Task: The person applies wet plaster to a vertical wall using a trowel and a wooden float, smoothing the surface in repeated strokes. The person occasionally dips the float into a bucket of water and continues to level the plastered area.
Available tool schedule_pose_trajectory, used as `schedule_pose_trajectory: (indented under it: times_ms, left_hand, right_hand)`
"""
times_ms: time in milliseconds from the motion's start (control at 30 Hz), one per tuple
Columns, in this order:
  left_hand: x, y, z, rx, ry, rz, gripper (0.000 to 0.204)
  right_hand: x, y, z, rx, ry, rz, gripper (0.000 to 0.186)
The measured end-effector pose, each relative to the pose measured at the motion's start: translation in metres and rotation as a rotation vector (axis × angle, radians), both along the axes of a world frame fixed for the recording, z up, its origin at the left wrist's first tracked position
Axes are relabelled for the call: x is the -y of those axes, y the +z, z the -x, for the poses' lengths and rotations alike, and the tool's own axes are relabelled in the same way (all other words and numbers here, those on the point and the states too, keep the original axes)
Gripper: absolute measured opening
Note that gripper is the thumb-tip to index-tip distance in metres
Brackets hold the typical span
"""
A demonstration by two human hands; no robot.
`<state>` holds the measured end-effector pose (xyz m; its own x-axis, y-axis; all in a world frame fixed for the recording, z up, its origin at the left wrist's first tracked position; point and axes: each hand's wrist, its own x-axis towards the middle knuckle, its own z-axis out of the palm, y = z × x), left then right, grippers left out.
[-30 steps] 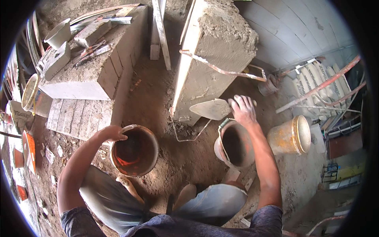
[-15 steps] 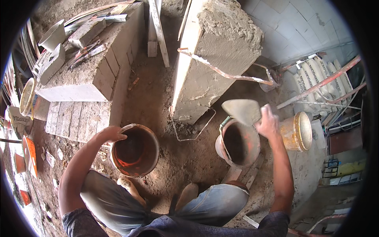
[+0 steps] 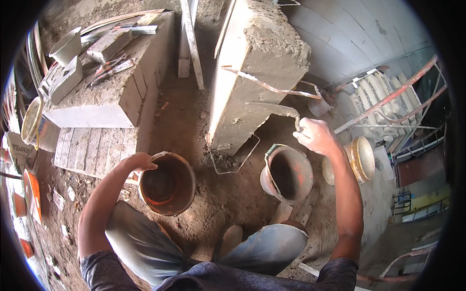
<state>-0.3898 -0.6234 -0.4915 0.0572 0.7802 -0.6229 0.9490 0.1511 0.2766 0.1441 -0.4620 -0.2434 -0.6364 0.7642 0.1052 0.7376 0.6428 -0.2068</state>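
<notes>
On the left, my left hand (image 3: 142,162) grips the rim of a dirty bucket (image 3: 189,206) with reddish patches inside. The bucket stands between my knee and the block wall, its dark inside facing up. My right hand (image 3: 318,136) is closed around the handle of a trowel (image 3: 283,109). Its mortar-coated blade lies edge-on near the grey plastered face of a block pillar (image 3: 259,80); whether it touches cannot be made out. Below my right hand stands a second bucket (image 3: 302,170), with its handle lying along the rim.
A low block wall (image 3: 92,114) at the left carries loose blocks, tools and a pale bucket (image 3: 66,46). Bent metal rods (image 3: 276,88) cross by the pillar. Farther right are a yellowish pail (image 3: 363,159), white sacks (image 3: 383,99) and a reddish pole (image 3: 388,94).
My right hand has moved up and slightly left, bringing the trowel from above the right bucket to the pillar's face. My left hand stays on the left bucket's rim.
</notes>
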Motion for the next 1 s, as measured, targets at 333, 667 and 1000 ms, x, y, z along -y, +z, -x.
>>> schedule_pose_trajectory:
  times_ms: [333,667,1000]
  left_hand:
    - [0.006,0.014,-0.009,0.052,0.097,0.112,0.048]
    - [0.018,0.004,0.003,0.337,0.075,-0.167,0.041]
    - [0.012,-0.005,0.018,0.371,0.466,-0.477,0.038]
  right_hand:
    - [-0.009,-0.008,0.018,-0.178,0.061,-0.086,0.025]
    - [0.049,-0.074,-0.129,0.568,-0.468,0.191,0.025]
    - [0.032,-0.319,-0.152,0.574,-0.553,0.277,0.026]
